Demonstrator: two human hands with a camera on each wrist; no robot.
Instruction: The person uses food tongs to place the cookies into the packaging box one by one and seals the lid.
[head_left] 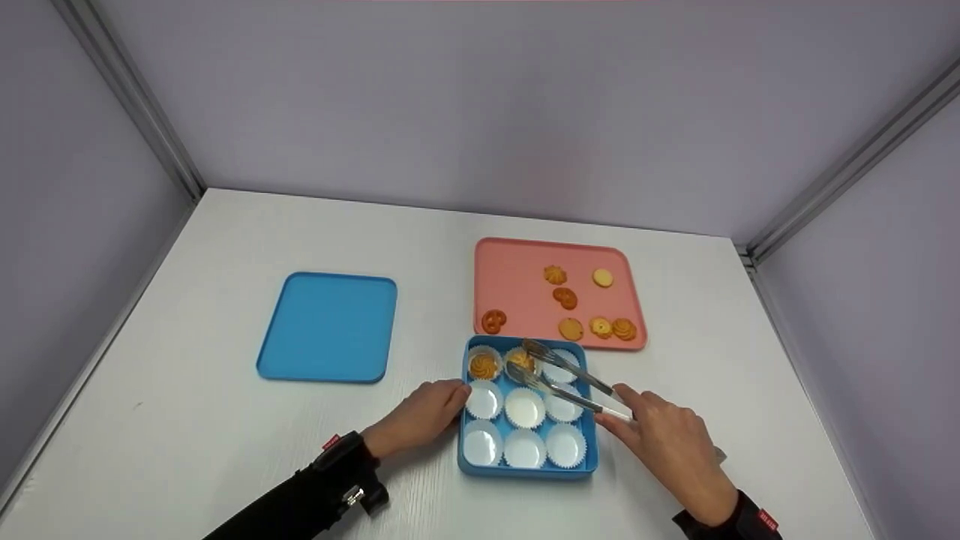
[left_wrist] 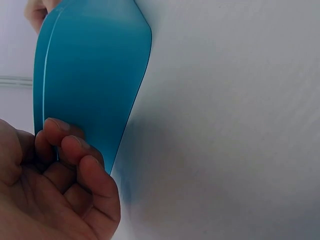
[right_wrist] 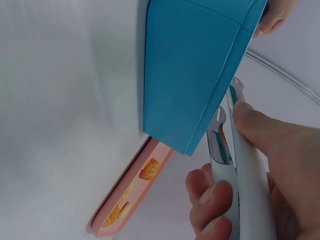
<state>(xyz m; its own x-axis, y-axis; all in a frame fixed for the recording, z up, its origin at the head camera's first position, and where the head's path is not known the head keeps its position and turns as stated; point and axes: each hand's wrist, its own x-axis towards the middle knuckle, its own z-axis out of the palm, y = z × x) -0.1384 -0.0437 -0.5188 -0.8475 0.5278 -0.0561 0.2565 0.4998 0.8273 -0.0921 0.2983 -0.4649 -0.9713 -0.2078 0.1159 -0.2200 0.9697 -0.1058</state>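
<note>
A blue box (head_left: 529,474) holds several white paper cups (head_left: 524,408) in rows. In its far left cup sits a swirled cookie (head_left: 484,366); another cookie (head_left: 520,361) is in the far middle cup, between the tips of metal tongs (head_left: 564,394). My right hand (head_left: 667,442) grips the tongs by their white handles, thumb on one arm and fingers on the other, as the right wrist view also shows. My left hand (head_left: 421,414) holds the box's left wall, its curled fingers (left_wrist: 102,182) against the outer side.
Behind the box lies a pink tray (head_left: 517,266) with several cookies and a pretzel-shaped one (head_left: 493,321); its near edge meets the box. A blue square tray (head_left: 328,328) rests to the left on the white table (head_left: 187,420). Grey walls (head_left: 450,112) enclose the table.
</note>
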